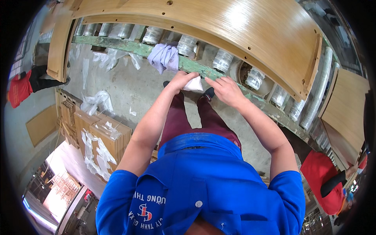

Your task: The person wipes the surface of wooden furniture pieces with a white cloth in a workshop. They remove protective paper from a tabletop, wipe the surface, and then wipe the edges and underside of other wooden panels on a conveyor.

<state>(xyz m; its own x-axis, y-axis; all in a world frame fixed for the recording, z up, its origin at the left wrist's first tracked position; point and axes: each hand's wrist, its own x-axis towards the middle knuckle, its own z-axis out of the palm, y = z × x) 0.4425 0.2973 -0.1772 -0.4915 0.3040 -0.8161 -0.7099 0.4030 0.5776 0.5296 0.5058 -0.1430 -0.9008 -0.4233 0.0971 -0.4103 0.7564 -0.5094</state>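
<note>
The left hand (181, 80) hides most of the white cloth (194, 84); its fingertips are unseen.

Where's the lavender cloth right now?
In the head view, the lavender cloth hangs over the green conveyor rail, just left of and above the left hand.

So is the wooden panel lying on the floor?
No, the wooden panel rests on the wrapped rollers of the green-framed conveyor, above the concrete floor.
</note>
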